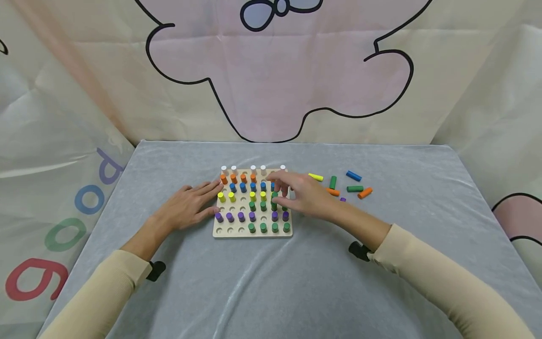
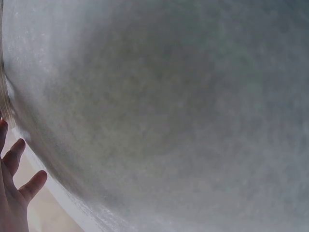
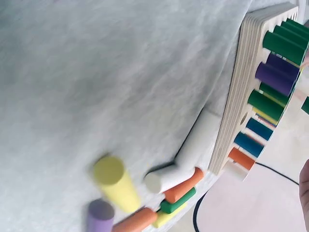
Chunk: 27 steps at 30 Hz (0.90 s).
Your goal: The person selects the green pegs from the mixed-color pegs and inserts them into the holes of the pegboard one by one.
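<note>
The left hand rests at the wooden board's nine o'clock, fingers straight, gripping nothing. Rectangular, layer-edged, the board lies on plush grey cloth, holding smooth upright cylinders. Above its two-o'clock side, a green peg is pinched by the right hand. Loose round pegs lie scattered toward three o'clock.

Diffuse light fills the head view, with soft shadow beside the left forearm. The left-wrist view is dimmer, its cloth blurred and blotchy.
</note>
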Available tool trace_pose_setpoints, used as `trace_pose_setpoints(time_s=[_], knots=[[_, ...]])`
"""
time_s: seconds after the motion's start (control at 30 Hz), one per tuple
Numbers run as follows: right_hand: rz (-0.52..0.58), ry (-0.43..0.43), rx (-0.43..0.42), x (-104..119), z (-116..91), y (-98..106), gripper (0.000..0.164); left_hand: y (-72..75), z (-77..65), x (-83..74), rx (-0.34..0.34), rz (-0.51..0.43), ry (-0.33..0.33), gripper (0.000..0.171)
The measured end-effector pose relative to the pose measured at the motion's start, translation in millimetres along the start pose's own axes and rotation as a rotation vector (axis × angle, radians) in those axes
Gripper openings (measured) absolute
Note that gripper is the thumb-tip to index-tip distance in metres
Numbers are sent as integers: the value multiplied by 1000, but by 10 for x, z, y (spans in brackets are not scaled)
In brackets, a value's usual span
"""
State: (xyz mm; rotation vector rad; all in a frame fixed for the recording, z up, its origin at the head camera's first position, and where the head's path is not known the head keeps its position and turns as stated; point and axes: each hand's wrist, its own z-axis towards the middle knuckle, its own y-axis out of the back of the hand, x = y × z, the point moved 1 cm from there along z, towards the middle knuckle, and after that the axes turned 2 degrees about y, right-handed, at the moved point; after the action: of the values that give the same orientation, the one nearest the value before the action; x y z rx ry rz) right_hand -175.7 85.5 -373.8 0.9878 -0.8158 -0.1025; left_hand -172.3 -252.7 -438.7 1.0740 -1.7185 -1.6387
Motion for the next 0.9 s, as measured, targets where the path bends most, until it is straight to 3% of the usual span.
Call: trace_pose_setpoints(time_s=[0.33,0.9], knots=[[-12,59,36,153,134,-168,49,-4,3,5,11,-13,8,74],[-6,88,153,396,296,-448,42,-4,5,13,-5,-15,6,73]])
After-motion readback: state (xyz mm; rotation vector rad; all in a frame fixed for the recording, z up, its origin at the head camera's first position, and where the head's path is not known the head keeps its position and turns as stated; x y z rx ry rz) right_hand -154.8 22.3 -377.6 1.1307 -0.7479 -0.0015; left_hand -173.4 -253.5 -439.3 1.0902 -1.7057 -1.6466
